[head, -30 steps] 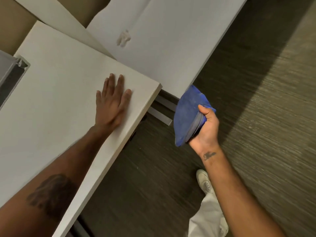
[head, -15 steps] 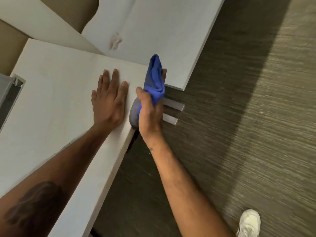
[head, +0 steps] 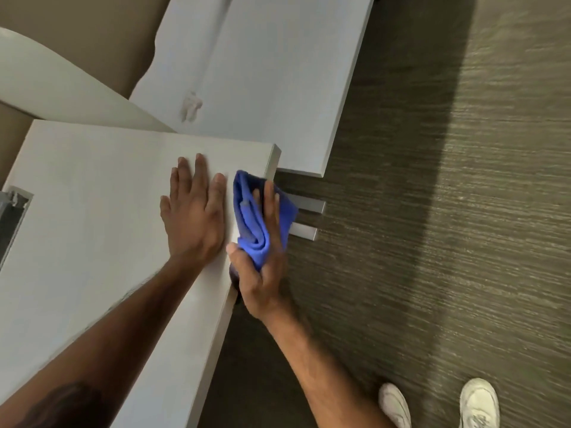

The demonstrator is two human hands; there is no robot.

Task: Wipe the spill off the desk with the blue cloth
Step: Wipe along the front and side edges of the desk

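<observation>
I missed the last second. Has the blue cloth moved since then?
Yes. The blue cloth, gripped in the right hand, went from out over the floor onto the near desk's corner, beside the left hand.

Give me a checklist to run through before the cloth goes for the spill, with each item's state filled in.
1. Folded blue cloth gripped in the right hand: ok.
2. Pale smeared spill in view on the far white desk panel: ok.
3. Cloth touching the spill: not ok; the cloth sits at the near white desk corner, apart from it.
4. Left hand flat on the near desk, bracing: ok.
5. Desk surface between cloth and spill free of objects: ok.
6. Cloth dry or damp: cannot tell.
</observation>
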